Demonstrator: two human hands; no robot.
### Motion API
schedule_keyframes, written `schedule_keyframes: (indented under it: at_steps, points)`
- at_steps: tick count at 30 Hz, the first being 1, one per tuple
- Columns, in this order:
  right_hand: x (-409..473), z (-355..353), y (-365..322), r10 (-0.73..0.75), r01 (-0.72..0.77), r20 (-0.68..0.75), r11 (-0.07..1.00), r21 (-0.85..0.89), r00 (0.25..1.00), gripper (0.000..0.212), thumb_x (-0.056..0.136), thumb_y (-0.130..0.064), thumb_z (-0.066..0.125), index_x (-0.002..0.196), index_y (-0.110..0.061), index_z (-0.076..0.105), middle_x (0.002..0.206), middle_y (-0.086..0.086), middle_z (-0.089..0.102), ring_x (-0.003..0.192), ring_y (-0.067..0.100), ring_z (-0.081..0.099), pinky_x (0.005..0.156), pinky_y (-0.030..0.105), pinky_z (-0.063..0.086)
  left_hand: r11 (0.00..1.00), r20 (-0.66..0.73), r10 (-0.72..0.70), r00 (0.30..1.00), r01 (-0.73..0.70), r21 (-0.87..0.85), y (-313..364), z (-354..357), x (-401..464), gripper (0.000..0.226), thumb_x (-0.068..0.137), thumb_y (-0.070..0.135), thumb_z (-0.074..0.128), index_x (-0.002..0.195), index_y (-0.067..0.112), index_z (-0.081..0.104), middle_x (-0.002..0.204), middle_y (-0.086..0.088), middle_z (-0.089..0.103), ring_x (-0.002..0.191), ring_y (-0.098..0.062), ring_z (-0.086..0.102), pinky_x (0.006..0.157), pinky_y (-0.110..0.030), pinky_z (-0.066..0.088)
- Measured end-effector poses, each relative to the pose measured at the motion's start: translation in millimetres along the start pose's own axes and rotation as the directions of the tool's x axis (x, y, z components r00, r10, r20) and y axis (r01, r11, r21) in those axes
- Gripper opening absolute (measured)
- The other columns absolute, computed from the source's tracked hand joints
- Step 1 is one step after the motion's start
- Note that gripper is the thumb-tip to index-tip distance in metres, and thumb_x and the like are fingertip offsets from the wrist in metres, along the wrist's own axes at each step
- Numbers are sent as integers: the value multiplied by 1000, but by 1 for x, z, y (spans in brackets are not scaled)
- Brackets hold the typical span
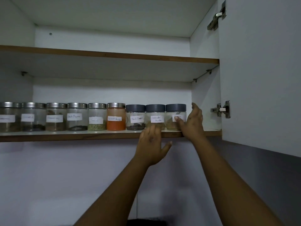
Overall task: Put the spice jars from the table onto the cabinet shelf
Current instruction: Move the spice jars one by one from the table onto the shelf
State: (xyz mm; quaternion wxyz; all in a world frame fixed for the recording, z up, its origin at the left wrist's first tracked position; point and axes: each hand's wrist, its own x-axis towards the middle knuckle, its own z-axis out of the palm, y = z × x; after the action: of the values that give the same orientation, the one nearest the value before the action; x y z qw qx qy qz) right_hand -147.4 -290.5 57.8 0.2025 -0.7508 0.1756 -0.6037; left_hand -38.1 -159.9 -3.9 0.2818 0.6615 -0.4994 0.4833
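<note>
Now nine jars in row on shelf (91, 135). Right hand (193, 122) cups end jar (175, 117), fingers loose. Left hand (152, 145) flat, holds nothing. Push jar back gently, label front.

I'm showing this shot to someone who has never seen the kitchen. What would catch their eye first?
Probably the row of labelled spice jars along the lower cabinet shelf, with the orange powder jar standing out mid-row. Next, the two raised hands at the row's right end: the right hand touches the last dark-lidded jar, while the left hand reaches the shelf edge below the coriander jar.
</note>
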Motion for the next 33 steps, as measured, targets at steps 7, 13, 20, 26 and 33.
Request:
schedule_keyframes:
  at_steps: [7, 13, 20, 26, 33]
  points:
    - [-34, 62, -89, -358, 390, -201, 907, 157, 912, 51, 94, -29, 59, 135, -5, 40, 131, 13, 46, 119, 20, 45, 94, 22, 39, 995, -53, -68, 996, 71, 66, -71, -102, -8, 64, 94, 44, 49, 145, 8, 33, 139, -12, 45, 129, -28, 39, 113, -46, 27]
    - [-62, 129, -170, -476, 472, -57, 836, 281, 878, 50, 94, -29, 58, 136, -7, 42, 132, 11, 46, 121, 24, 46, 99, 31, 39, 956, -65, -106, 992, 120, 266, -147, -185, -35, 57, 94, 40, 48, 140, 8, 39, 130, -8, 49, 119, -24, 45, 100, -38, 38]
    - [-94, 208, -265, -592, 549, 57, 775, 314, 804, 50, 93, -30, 60, 136, -8, 44, 131, 10, 47, 119, 24, 45, 99, 33, 39, 916, -74, -144, 987, 161, 368, -241, -263, -68, 57, 94, 40, 47, 138, 5, 40, 127, -9, 50, 115, -25, 46, 98, -38, 40]
    - [-94, 267, -329, -581, 539, 129, 802, 258, 803, 40, 98, -11, 44, 138, -10, 43, 136, 9, 43, 125, 24, 40, 101, 33, 38, 899, -36, -192, 981, 191, 394, -337, -323, -66, 52, 94, 33, 50, 137, 6, 43, 132, -11, 50, 122, -25, 46, 99, -39, 42]
    - [-61, 316, -378, -453, 538, 529, 843, -9, 718, 56, 90, 6, 41, 144, -10, 39, 147, 8, 39, 135, 25, 36, 107, 36, 36, 922, -25, -334, 942, 332, 199, -419, -328, -22, 26, 92, 12, 55, 118, 12, 58, 116, -8, 62, 108, -24, 57, 93, -34, 48]
